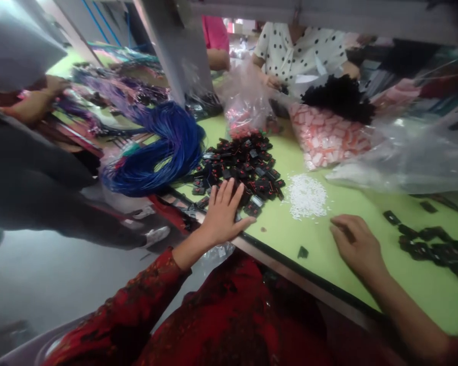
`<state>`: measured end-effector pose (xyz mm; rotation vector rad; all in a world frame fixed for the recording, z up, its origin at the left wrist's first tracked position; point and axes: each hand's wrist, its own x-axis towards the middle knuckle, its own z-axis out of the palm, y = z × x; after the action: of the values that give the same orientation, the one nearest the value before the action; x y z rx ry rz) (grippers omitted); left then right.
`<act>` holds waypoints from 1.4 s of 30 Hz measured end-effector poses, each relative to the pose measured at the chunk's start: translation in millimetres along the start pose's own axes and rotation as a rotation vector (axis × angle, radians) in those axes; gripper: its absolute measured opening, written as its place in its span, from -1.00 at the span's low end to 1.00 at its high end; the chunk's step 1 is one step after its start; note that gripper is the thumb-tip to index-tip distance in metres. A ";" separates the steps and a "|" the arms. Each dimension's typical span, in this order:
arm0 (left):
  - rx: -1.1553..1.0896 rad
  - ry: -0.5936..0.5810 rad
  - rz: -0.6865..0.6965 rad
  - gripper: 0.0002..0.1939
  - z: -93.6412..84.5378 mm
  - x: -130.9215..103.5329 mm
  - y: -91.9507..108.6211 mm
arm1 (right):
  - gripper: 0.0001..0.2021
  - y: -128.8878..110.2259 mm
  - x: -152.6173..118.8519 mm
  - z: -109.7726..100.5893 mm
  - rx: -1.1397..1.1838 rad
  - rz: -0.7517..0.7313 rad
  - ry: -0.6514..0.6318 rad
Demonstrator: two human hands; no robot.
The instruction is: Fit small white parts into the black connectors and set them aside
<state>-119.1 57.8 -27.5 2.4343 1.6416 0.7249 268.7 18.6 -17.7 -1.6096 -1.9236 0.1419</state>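
My left hand (223,211) lies with fingers spread at the near edge of a pile of small black plastic connector housings (248,157) with orange-red parts. Its fingertips touch the nearest pieces. My right hand (356,244) rests over the green table with fingers curled and thumb near the index finger. Whatever it holds, if anything, is hidden. Just left of that hand is a heap of tiny white plastic pieces (307,197). One single black piece (303,252) lies between my hands, near the table edge. Several black pieces (435,246) are grouped to the right.
A thick bundle of blue wires (160,152) lies at the left. Clear bags of pink-and-white parts (328,134) and pink parts (240,114) stand at the back. A person in a dotted shirt (301,51) sits opposite. Another person (30,152) is at the left.
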 end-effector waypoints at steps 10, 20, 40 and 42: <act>-0.125 0.153 0.156 -0.66 -5.7 13.9 35.0 | -0.84 -26.8 9.7 -9.4 0.158 0.020 -0.211; -0.012 -0.135 0.388 -0.46 3.3 93.8 54.0 | -0.85 -21.4 11.8 6.2 0.253 0.044 -0.054; -0.077 -0.156 0.376 -0.70 20.0 137.0 51.3 | -0.84 -19.1 6.2 5.6 0.278 0.033 -0.092; -0.079 -0.187 0.335 -0.71 26.7 142.1 51.9 | -0.84 -18.9 5.9 6.0 0.284 0.033 -0.098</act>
<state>-21.1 169.0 13.0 2.6556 1.1326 0.5656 249.1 21.0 -11.7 -1.4673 -1.8526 0.4930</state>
